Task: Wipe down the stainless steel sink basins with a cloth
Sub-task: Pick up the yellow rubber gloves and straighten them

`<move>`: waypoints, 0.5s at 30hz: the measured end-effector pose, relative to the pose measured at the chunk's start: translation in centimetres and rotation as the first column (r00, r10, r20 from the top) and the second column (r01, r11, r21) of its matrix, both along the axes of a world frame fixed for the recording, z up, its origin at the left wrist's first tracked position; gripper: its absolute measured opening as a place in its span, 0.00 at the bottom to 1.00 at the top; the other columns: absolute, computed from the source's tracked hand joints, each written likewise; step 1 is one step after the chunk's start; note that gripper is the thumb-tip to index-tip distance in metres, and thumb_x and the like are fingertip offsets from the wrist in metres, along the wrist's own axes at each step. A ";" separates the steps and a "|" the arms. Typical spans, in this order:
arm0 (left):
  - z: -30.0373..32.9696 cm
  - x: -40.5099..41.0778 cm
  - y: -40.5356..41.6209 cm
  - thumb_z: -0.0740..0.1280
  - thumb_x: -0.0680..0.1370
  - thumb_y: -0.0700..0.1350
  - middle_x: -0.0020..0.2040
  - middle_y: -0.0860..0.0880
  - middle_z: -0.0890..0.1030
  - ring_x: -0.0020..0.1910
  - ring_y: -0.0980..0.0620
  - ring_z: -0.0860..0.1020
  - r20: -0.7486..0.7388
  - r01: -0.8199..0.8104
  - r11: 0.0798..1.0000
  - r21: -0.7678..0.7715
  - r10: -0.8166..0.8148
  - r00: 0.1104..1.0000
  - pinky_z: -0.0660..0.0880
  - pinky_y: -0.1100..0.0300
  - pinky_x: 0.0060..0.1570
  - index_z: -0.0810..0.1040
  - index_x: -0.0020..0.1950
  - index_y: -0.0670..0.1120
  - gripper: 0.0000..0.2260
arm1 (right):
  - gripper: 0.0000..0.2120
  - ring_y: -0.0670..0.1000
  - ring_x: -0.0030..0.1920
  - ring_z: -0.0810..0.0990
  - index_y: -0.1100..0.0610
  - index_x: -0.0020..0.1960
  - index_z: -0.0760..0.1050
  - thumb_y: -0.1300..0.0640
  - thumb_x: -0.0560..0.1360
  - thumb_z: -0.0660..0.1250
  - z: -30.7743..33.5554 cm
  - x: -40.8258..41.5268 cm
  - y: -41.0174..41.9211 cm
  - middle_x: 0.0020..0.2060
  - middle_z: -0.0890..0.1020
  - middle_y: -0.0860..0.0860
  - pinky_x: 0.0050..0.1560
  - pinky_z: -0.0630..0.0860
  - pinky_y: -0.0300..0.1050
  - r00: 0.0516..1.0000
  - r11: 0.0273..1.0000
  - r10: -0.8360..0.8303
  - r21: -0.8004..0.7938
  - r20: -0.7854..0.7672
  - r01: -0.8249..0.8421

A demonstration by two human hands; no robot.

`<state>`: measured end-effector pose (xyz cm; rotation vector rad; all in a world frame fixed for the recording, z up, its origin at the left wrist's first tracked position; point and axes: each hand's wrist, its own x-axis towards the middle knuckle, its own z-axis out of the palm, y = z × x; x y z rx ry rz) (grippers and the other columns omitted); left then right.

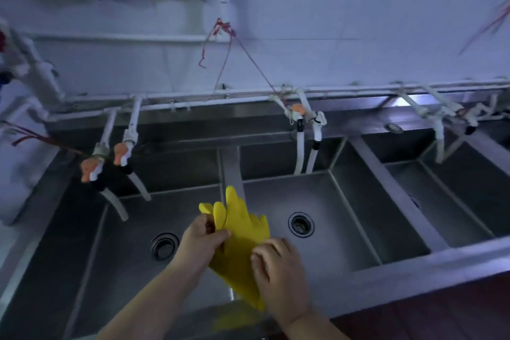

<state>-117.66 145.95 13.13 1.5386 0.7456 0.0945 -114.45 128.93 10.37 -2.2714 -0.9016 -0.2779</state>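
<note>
A yellow rubber glove [237, 246] hangs between my two hands above the divider of the steel sink [231, 171]. My left hand [201, 243] pinches it near the fingers. My right hand [278, 270] grips its cuff end lower down. The left basin has a round drain [164, 246], and the middle basin has a drain [301, 224] too. A third basin [441, 201] lies to the right. No cloth is in view.
White pipes with orange-handled taps [121, 153] and hoses hang over the left basin. A second pair of taps [299, 113] hangs over the middle one. Red string [220, 30] dangles from the wall pipe. The sink's front rim [414, 262] runs along the bottom right.
</note>
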 end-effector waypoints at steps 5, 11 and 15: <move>0.9 4.9 -2.3 0.73 0.70 0.36 0.42 0.51 0.82 0.43 0.53 0.80 0.061 0.268 0.949 0.168 -0.282 0.958 0.74 0.61 0.40 0.76 0.46 0.52 0.12 | 0.05 0.50 0.48 0.76 0.54 0.47 0.79 0.61 0.73 0.67 1.7 2.8 -4.8 0.47 0.78 0.46 0.48 0.74 0.48 0.981 0.983 -0.182 -0.030 -0.068 0.180; 2.7 8.9 -9.5 0.71 0.68 0.28 0.37 0.60 0.84 0.37 0.69 0.78 0.159 0.575 0.786 0.225 -0.612 0.775 0.72 0.74 0.38 0.80 0.45 0.55 0.20 | 0.17 0.50 0.56 0.74 0.53 0.60 0.75 0.54 0.71 0.64 5.4 6.0 -9.9 0.57 0.78 0.46 0.61 0.68 0.43 0.947 0.944 -0.314 -0.088 0.064 0.318; 4.0 10.6 -16.3 0.69 0.68 0.26 0.38 0.62 0.84 0.38 0.67 0.80 0.187 0.681 0.693 0.236 -0.720 0.668 0.72 0.75 0.37 0.82 0.45 0.53 0.20 | 0.27 0.46 0.60 0.65 0.48 0.68 0.68 0.48 0.70 0.68 5.6 7.2 -16.7 0.60 0.77 0.44 0.63 0.63 0.47 0.902 0.885 -0.430 -0.202 -0.016 0.419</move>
